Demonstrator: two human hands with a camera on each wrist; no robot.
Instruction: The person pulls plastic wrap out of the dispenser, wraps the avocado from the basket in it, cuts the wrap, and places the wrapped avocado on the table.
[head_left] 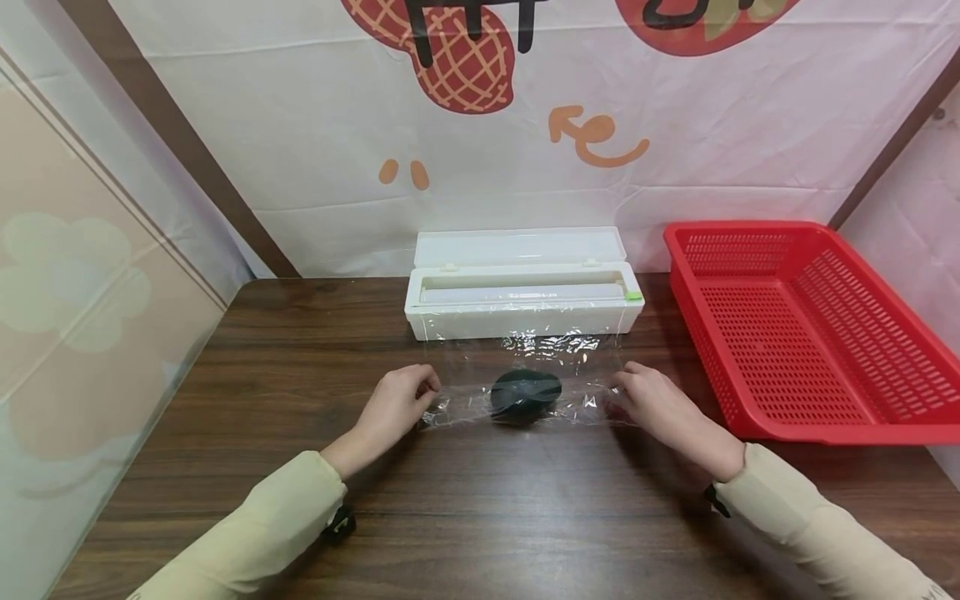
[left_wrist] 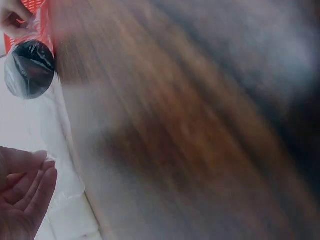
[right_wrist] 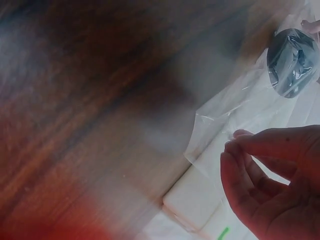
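Note:
A dark green, rounded object, perhaps an avocado [head_left: 525, 395], sits between the two hands with clear plastic wrap [head_left: 577, 367] around or over it. The wrap stretches back to a white dispenser box [head_left: 525, 322] with its lid raised and a roll inside. My left hand [head_left: 399, 396] pinches the wrap's left edge between thumb and fingers. Its right edge is pinched by my right hand [head_left: 656, 406]. In the right wrist view a loose corner of film sticks out past the fingertips [right_wrist: 240, 142]. How far the wrap goes underneath the dark object is hidden.
A red perforated plastic basket [head_left: 720, 358] stands at the right of the brown wooden table [head_left: 480, 525]. Behind the box hangs a white printed cloth [head_left: 510, 192]. A green tab [head_left: 633, 296] marks the box's right end.

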